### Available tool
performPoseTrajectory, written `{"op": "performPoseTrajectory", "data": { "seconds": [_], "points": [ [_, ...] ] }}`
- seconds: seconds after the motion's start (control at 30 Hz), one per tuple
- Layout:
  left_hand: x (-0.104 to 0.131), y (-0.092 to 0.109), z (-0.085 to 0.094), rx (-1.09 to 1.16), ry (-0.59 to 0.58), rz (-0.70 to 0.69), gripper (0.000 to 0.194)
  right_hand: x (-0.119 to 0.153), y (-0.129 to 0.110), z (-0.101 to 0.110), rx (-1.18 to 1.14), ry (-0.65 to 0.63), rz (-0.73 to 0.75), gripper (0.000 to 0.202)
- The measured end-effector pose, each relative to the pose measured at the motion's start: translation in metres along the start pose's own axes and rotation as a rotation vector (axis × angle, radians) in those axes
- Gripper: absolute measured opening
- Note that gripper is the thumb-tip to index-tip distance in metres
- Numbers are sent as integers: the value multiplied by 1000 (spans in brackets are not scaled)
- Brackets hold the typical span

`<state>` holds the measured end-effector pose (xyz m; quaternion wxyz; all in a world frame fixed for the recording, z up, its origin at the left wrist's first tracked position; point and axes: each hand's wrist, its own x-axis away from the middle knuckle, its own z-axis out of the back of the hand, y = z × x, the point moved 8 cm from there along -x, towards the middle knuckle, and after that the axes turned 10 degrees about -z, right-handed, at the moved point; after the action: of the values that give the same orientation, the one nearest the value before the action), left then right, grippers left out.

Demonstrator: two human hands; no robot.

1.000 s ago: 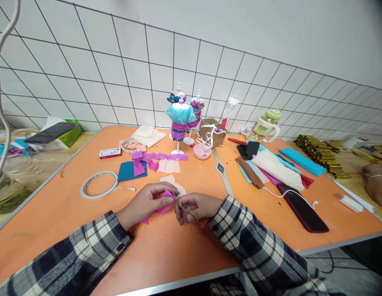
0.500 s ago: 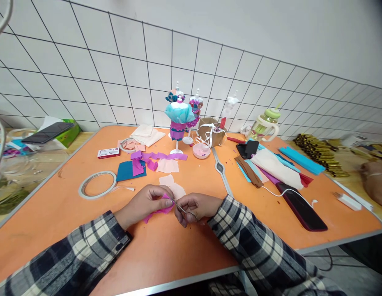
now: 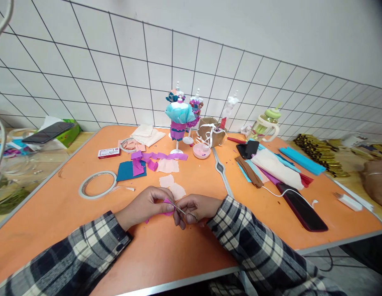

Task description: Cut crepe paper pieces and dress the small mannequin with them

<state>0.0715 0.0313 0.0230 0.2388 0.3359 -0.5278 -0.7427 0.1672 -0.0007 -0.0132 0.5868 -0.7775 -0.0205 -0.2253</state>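
Between thumb and fingers my left hand (image 3: 144,207) pinches a piece of magenta crepe paper (image 3: 167,201). My right hand (image 3: 194,209) is closed on small metal scissors (image 3: 180,210), whose blades reach to the paper by my left fingertips. Just beyond the hands lie torn pale pink paper pieces (image 3: 177,191). Farther back a curled magenta strip (image 3: 160,156) lies beside a folded dark blue sheet (image 3: 131,170). Past it stands a small dress-form figure (image 3: 178,123) with a turquoise collar and purple wrap.
At left lie a tape roll (image 3: 98,185) and a small red-white box (image 3: 109,153). A pink dish (image 3: 201,151) and brown box (image 3: 209,131) stand centre back. Paper rolls (image 3: 275,166), a phone (image 3: 302,207) and a green-lidded bottle (image 3: 265,125) are right. Another person's hand (image 3: 376,179) shows at far right.
My hands stay close together at nearly the same place. The magenta paper has shifted and less of it shows below my left hand. The scissors have moved slightly.
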Motion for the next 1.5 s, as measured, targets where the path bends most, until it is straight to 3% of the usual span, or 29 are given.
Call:
{"op": "performPoseTrajectory", "data": {
  "seconds": [0.43,0.87,1.07,1.3,1.5],
  "points": [
    [0,-1,-5,-22,-54,2,36,1,4,3,35,55,-68,53],
    [0,-4,-8,-17,-89,-2,30,0,2,1,5,25,-12,60],
    [1,-5,-7,-23,-81,3,29,-4,8,5,14,58,-57,51],
    [1,-5,-7,-47,-82,42,29,-2,8,6,-37,14,-3,60],
    [-1,-1,6,-68,76,63,44,2,-4,27,14,234,111,46]
  ]
}}
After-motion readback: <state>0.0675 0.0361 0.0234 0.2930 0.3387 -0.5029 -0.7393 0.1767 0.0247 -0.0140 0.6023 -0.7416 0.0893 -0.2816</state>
